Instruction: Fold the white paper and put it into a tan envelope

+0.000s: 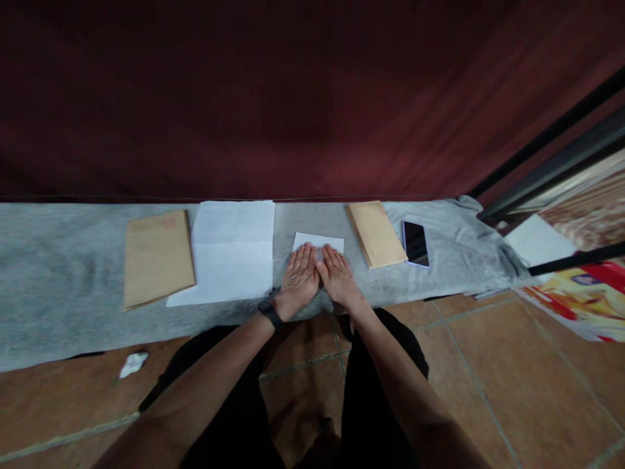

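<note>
A small folded sheet of white paper [319,239] lies on the grey cloth in front of me. My left hand [300,273], with a dark band on its wrist, rests flat on the left part of this paper, fingers stretched out. Beside it my right hand [336,273] presses flat on the right part, and the thumbs nearly meet. Most of the paper's near side is hidden under the palms. Left of my hands are creased white sheets [233,260]. To the right lies a brown envelope [378,234].
A larger brown envelope [157,260] overlaps the white sheets at left. A phone [416,244] sits right of the smaller envelope. The grey cloth [63,280] covers a long narrow surface against a dark red curtain [293,104]. A crumpled tissue [133,364] lies on the tiled floor.
</note>
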`<state>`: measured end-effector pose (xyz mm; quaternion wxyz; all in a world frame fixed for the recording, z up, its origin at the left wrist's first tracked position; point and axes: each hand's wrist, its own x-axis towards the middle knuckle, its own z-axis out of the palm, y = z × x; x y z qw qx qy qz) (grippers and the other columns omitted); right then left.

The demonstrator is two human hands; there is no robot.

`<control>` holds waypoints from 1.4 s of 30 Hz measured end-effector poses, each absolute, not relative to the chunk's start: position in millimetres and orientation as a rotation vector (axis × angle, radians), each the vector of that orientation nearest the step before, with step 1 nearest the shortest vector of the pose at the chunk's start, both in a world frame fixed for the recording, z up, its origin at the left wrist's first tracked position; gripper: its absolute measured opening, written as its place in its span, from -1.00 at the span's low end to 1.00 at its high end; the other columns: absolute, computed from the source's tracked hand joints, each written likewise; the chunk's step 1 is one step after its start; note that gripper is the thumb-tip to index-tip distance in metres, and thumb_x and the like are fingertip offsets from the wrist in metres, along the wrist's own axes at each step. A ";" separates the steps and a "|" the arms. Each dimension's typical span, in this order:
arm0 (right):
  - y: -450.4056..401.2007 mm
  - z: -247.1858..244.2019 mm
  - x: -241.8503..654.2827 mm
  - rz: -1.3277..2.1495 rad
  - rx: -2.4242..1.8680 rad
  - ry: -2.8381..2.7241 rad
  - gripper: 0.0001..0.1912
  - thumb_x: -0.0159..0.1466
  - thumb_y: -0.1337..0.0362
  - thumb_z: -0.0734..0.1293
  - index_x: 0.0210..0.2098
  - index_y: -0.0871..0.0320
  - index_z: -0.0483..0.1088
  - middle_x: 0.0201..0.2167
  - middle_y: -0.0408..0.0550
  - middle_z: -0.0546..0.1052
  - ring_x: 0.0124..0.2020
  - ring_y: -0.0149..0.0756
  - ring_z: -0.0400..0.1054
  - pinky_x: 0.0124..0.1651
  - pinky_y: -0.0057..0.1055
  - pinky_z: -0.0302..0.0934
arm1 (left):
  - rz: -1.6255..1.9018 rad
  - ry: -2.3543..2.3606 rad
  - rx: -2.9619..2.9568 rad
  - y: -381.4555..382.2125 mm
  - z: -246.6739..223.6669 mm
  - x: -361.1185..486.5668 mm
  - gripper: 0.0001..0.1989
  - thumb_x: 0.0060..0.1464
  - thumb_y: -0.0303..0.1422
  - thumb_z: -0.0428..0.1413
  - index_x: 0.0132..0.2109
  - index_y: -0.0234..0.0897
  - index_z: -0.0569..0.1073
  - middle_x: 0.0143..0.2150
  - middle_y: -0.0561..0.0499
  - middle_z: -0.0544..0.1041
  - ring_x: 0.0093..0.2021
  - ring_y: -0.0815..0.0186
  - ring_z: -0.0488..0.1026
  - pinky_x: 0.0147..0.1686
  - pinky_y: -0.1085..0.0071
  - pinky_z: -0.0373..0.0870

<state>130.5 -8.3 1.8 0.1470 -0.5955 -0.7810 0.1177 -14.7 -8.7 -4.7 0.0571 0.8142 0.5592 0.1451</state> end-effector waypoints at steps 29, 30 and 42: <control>-8.9 5.4 159.6 0.153 -1.813 -2.188 -0.44 0.49 0.23 0.05 0.42 0.29 0.10 0.44 0.11 0.14 0.46 -0.12 0.00 0.45 -0.07 -0.07 | 0.437 1.602 2.617 -0.4 14.5 -26.0 -0.40 0.32 -0.38 -0.18 0.46 -0.41 0.07 0.51 -0.15 0.03 0.52 0.18 -0.14 0.48 0.11 -0.16; -7.8 6.6 157.1 0.173 -1.794 -2.209 -0.43 0.49 0.22 0.03 0.43 0.28 0.09 0.45 0.09 0.12 0.47 -0.15 -0.03 0.46 -0.09 -0.08 | 0.428 1.564 2.636 -0.6 13.7 -23.5 -0.40 0.33 -0.37 -0.19 0.46 -0.40 0.07 0.51 -0.14 0.04 0.52 0.19 -0.14 0.48 0.12 -0.16; -4.9 1.7 139.6 0.319 -1.737 -2.250 -0.41 0.53 0.12 -0.04 0.44 0.28 0.05 0.46 0.10 0.10 0.49 -0.19 -0.10 0.49 -0.12 -0.18 | 0.281 1.532 2.606 7.7 6.8 -8.4 -0.41 0.35 -0.36 -0.26 0.45 -0.46 0.09 0.50 -0.18 0.07 0.51 0.18 -0.07 0.47 0.10 -0.15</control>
